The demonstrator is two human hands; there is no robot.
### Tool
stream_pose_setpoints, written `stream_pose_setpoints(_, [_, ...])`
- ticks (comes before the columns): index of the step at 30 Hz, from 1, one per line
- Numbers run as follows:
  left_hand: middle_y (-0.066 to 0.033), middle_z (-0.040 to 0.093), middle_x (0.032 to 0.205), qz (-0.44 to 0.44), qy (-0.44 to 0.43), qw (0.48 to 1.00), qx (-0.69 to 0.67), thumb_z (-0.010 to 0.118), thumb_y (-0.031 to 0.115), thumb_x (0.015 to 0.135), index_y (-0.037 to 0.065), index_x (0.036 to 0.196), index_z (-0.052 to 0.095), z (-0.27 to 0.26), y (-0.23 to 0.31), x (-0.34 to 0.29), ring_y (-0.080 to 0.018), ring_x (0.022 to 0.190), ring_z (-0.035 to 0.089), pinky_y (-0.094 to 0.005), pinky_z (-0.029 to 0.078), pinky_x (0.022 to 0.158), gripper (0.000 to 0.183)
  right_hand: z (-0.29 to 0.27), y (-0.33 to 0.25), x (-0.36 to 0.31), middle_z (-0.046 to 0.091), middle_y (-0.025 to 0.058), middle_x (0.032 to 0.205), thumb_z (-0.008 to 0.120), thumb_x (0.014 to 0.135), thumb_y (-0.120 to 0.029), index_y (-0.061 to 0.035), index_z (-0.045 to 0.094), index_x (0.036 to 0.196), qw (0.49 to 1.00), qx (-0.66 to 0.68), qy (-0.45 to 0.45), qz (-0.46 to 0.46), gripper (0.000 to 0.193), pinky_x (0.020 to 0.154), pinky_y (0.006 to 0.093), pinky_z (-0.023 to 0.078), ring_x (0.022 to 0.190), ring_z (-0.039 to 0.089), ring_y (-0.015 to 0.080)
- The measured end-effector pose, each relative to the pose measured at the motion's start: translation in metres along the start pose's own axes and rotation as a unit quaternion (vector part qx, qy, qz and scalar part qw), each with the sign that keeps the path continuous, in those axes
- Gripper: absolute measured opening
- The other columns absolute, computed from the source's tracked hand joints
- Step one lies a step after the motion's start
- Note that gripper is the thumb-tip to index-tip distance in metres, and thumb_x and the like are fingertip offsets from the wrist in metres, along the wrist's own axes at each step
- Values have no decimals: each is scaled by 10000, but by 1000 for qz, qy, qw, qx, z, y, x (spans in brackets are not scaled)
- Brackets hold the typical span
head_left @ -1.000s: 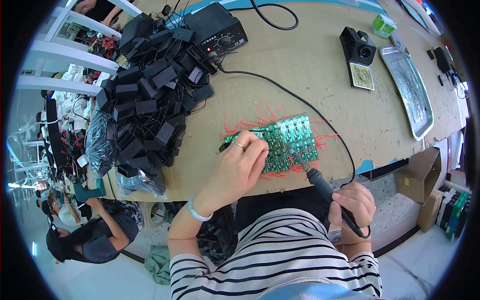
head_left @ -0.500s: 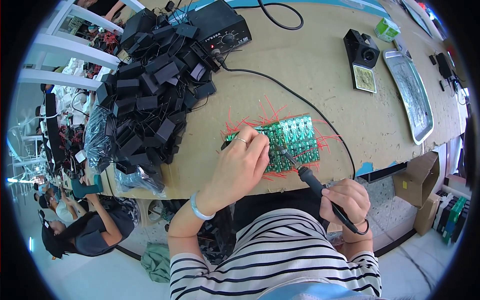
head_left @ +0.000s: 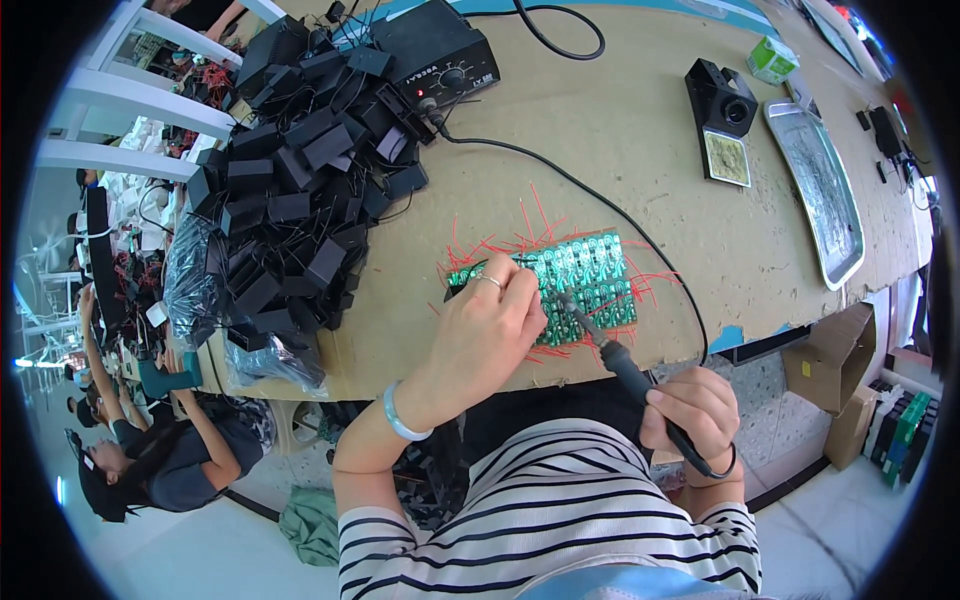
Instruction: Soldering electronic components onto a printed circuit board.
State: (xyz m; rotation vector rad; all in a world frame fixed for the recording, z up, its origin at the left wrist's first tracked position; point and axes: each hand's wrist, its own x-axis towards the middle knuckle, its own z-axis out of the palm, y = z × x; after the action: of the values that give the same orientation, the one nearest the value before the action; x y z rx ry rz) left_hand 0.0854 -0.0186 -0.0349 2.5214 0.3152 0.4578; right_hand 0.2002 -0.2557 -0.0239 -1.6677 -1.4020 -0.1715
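Observation:
A panel of green circuit boards (head_left: 600, 262) lies on the bench before me, thin red wires (head_left: 540, 212) sticking out around its edges. My right hand (head_left: 695, 412) grips the handle of a soldering iron (head_left: 632, 375). The iron slants up and left, its tip over the middle of the panel; whether it touches a joint is too small to tell. Over the panel's left part my left hand (head_left: 488, 322) is closed in a pinch, close to the iron's tip. What its fingertips hold is hidden.
Left of the panel is a heap of black plastic boxes with leads (head_left: 300, 200). Behind it stands a black soldering station (head_left: 440, 60), its cable (head_left: 590, 185) curving past the panel. Toward the right are an iron stand with sponge (head_left: 727, 155) and a metal tray (head_left: 815, 190). Co-workers sit far left.
My left hand has shifted slightly down and right over the panel. The soldering iron stays nearly in place, tip still over the boards. A raised arm now shows among the co-workers at far left.

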Motion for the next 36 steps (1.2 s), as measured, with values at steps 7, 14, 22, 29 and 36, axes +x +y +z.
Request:
stream_pose_setpoints(7, [-99, 543, 920, 5, -1, 1000, 20, 731, -13, 812, 39, 926, 613, -1, 1, 1, -302, 738, 644, -406, 545, 643, 172, -10, 4, -7, 671, 64, 761, 716, 712, 43, -27, 665, 993, 999, 1, 48, 18, 294, 511, 318, 540, 572, 632, 211])
stream_pose_setpoints(14, [-83, 549, 914, 17, -1, 999, 43, 740, 6, 811, 51, 914, 616, -1, 1, 2, -286, 733, 649, -399, 550, 626, 167, -11, 4, -8, 671, 67, 757, 721, 721, 38, -21, 666, 978, 998, 6, 55, 22, 269, 510, 319, 542, 574, 634, 211])
stream_pose_setpoints(22, [-98, 559, 894, 6, -32, 996, 79, 683, 73, 880, 30, 903, 593, -7, 5, 3, -268, 766, 656, -377, 566, 646, 102, -13, 1, -11, 673, 68, 758, 723, 716, 41, -17, 662, 981, 998, 9, 59, 25, 279, 516, 323, 546, 579, 642, 217])
stream_pose_setpoints(29, [-93, 575, 910, 8, -27, 995, 93, 697, 97, 887, 48, 914, 603, -7, 4, 2, -264, 819, 659, -379, 571, 666, 110, -14, 0, -13, 676, 68, 757, 722, 704, 46, -19, 659, 964, 997, 0, 73, 21, 275, 523, 325, 547, 571, 643, 217])
stream_pose_setpoints(36, [-100, 588, 951, -11, -23, 998, 65, 707, 101, 907, 37, 973, 628, -20, 8, 0, -288, 875, 647, -401, 554, 718, 122, -15, -1, -11, 670, 68, 736, 722, 726, 37, -17, 657, 965, 997, 9, 72, 24, 254, 515, 323, 540, 568, 642, 216])
